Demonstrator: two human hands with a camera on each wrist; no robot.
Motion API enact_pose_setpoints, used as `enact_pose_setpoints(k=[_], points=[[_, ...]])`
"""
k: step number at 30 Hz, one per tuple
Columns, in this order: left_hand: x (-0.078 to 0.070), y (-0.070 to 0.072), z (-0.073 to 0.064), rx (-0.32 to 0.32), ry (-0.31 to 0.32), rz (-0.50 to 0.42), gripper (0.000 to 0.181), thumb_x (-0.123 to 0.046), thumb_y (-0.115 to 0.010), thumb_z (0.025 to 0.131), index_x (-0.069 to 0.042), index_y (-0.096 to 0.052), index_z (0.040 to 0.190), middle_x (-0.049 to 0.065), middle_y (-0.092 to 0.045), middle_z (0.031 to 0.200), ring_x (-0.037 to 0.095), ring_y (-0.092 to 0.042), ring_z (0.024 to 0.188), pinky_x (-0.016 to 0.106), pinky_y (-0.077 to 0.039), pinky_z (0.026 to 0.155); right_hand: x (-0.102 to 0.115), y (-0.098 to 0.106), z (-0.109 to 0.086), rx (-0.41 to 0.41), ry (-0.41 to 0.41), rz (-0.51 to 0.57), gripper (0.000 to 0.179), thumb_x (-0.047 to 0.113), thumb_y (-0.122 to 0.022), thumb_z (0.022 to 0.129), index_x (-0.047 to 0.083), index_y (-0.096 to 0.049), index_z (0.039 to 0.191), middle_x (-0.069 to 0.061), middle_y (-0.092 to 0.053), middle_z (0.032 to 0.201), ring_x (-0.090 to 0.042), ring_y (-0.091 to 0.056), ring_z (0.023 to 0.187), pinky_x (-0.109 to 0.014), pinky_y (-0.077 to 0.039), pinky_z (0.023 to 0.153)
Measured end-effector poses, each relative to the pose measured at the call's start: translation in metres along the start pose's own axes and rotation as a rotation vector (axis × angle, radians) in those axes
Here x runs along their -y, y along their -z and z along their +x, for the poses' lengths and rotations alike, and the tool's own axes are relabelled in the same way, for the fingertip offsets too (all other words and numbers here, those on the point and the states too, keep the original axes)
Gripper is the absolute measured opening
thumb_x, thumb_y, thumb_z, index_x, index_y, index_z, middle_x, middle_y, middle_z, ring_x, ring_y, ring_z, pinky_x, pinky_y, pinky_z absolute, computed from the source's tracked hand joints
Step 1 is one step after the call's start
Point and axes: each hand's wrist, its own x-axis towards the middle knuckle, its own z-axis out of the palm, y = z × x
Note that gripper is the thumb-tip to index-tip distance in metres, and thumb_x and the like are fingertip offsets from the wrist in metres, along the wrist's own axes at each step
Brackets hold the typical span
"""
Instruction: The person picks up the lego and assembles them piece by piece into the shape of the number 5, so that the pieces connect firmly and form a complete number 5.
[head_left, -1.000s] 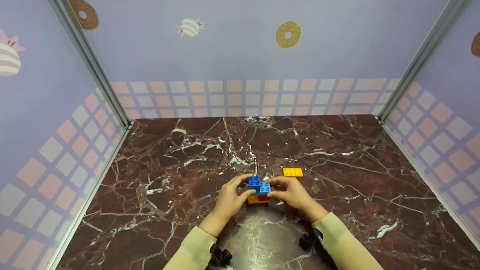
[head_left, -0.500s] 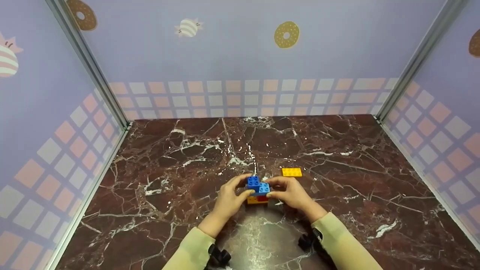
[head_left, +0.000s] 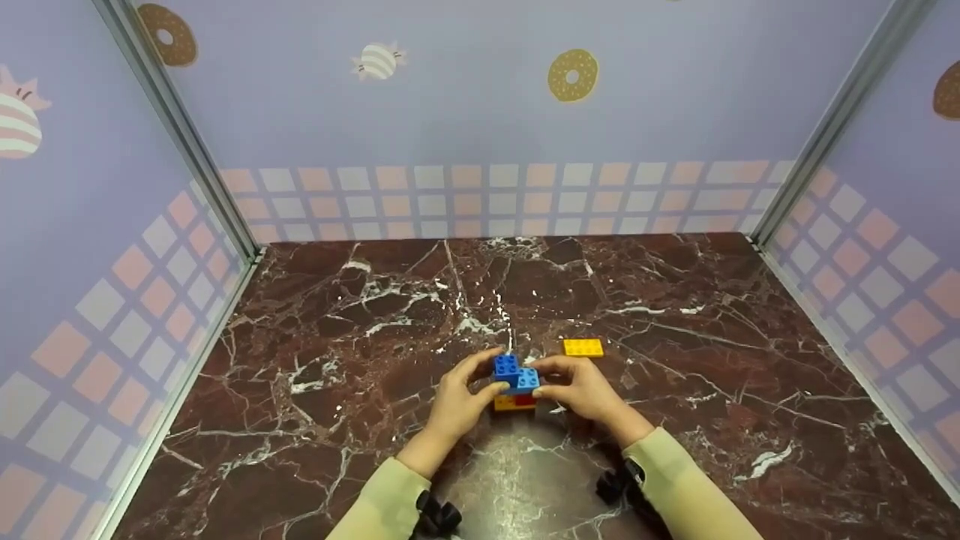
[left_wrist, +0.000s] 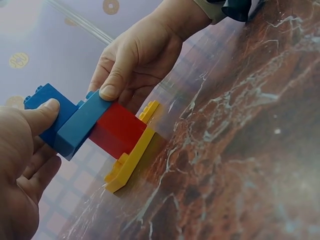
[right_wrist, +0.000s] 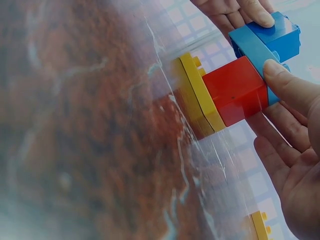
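Note:
A small stack of building bricks stands on the marble tabletop between both hands. At its bottom lies a yellow plate (left_wrist: 131, 159), with a red brick (right_wrist: 236, 91) on top. A light blue plate (head_left: 528, 381) crosses the red brick and overhangs it on the left. The dark blue brick (head_left: 506, 366) sits on the light blue plate's left end. My left hand (head_left: 457, 401) pinches the dark blue brick between thumb and fingers. On the other side, my right hand (head_left: 589, 386) grips the right end of the light blue plate, its thumb in front.
A loose yellow plate (head_left: 583, 347) lies on the marble tabletop (head_left: 360, 435), behind and right of the stack. Purple patterned panels (head_left: 465, 105) enclose the back and both sides. Black wrist devices (head_left: 439, 516) hang under the sleeves.
Both hands keep their hold on the stack, and the bricks look the same. Only the head view has shifted slightly.

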Motion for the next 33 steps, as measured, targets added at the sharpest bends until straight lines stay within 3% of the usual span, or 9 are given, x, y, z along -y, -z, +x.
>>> enact_pose_setpoints(k=[5, 11, 20, 25, 29, 33], points=[[0.0001, -0.0022, -0.0008, -0.016, 0.048, -0.054, 0.049, -0.006, -0.079, 0.088, 0.006, -0.062, 0.131, 0.023, -0.071, 0.126, 0.038, -0.071, 0.112, 0.042, -0.059, 0.101, -0.0002, -0.0002, -0.0003, -0.005, -0.001, 0.004, 0.04, 0.006, -0.08, 0.087, -0.007, -0.069, 0.123, -0.026, -0.071, 0.122, -0.039, -0.071, 0.111, -0.022, -0.061, 0.091], [0.0003, -0.0042, -0.0028, -0.02, 0.094, -0.129, 0.044, -0.005, -0.078, 0.089, 0.007, -0.063, 0.128, 0.025, -0.069, 0.126, 0.041, -0.067, 0.118, 0.042, -0.057, 0.104, -0.0018, 0.0001, -0.0003, 0.0, 0.005, 0.008, 0.04, 0.005, -0.08, 0.087, -0.008, -0.069, 0.124, -0.027, -0.071, 0.121, -0.04, -0.07, 0.112, -0.032, -0.062, 0.094], [0.0029, -0.0056, -0.0027, -0.019, 0.061, -0.18, 0.048, -0.005, -0.077, 0.089, 0.012, -0.06, 0.131, 0.028, -0.066, 0.13, 0.044, -0.066, 0.119, 0.044, -0.057, 0.105, -0.0004, 0.0006, 0.0002, 0.006, -0.018, 0.033, 0.041, 0.006, -0.08, 0.087, -0.008, -0.068, 0.124, -0.028, -0.07, 0.122, -0.042, -0.07, 0.112, -0.02, -0.061, 0.089], [0.0032, -0.0056, -0.0028, -0.019, 0.055, -0.191, 0.048, -0.004, -0.077, 0.089, 0.011, -0.06, 0.132, 0.027, -0.065, 0.132, 0.043, -0.065, 0.12, 0.044, -0.056, 0.106, 0.0004, 0.0021, 0.0008, 0.035, -0.033, 0.069, 0.044, 0.006, -0.08, 0.088, -0.009, -0.066, 0.127, -0.03, -0.068, 0.126, -0.044, -0.069, 0.114, -0.02, -0.061, 0.089], [0.0039, -0.0057, -0.0027, -0.02, 0.05, -0.197, 0.049, -0.003, -0.077, 0.089, 0.012, -0.06, 0.132, 0.028, -0.065, 0.133, 0.043, -0.065, 0.12, 0.044, -0.056, 0.106, -0.0011, 0.004, 0.0017, 0.063, -0.036, 0.095, 0.045, 0.004, -0.079, 0.088, -0.009, -0.065, 0.129, -0.031, -0.067, 0.127, -0.038, -0.069, 0.116, -0.02, -0.061, 0.089], [0.0034, -0.0056, -0.0027, -0.02, 0.059, -0.198, 0.049, -0.003, -0.077, 0.089, 0.011, -0.06, 0.132, 0.028, -0.064, 0.133, 0.044, -0.065, 0.121, 0.043, -0.056, 0.106, -0.0025, 0.0071, 0.0019, 0.076, -0.021, 0.11, 0.047, 0.004, -0.077, 0.089, -0.01, -0.063, 0.131, -0.032, -0.067, 0.127, -0.022, -0.07, 0.113, -0.02, -0.06, 0.09]])
